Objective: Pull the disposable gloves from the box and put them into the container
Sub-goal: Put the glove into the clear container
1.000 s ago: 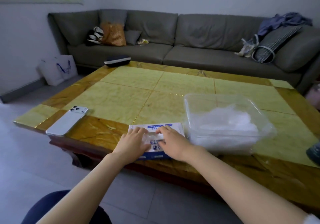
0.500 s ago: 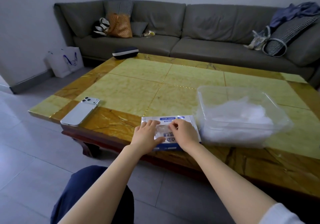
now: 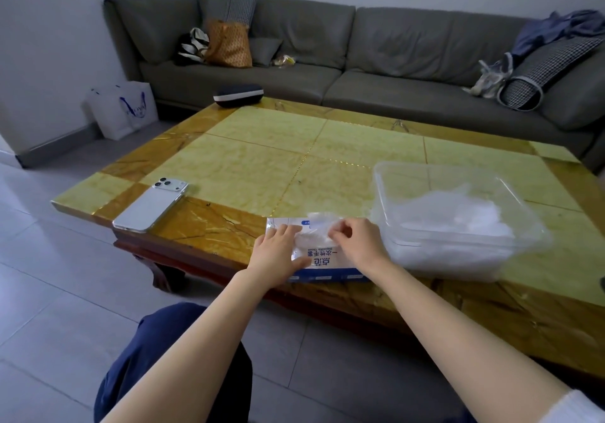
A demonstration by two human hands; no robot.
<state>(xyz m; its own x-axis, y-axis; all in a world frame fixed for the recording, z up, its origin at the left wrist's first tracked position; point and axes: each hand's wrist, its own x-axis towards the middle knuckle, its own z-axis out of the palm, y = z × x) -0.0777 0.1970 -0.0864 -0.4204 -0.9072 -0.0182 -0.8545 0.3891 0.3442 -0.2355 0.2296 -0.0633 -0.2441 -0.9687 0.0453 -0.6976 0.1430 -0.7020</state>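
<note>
A flat white-and-blue cardboard glove box (image 3: pixel 324 260) lies at the near edge of the yellow-and-brown marble-patterned coffee table (image 3: pixel 262 160), with a clear plastic container (image 3: pixel 381 200) just beside it on the right. The left hand (image 3: pixel 278 255) lies flat on the left end of the box, fingers straight and together, pressing it down. The right hand (image 3: pixel 358 242) pinches a thin, translucent disposable glove (image 3: pixel 319 226) between thumb and fingertips. Half a second ago those fingers were still down at the box's opening with no film showing above it; now a crumpled tuft of glove stands out of the opening toward the far side of the box, so the pull has begun but the glove's lower end seems still inside. The container already holds a whitish heap of gloves (image 3: pixel 458 216), which suggests the task is well under way. Next, the glove must come free and go right, over the container's wall. A white smartphone (image 3: pixel 150 205) lies face down by the table's left edge, well apart from the box.
</note>
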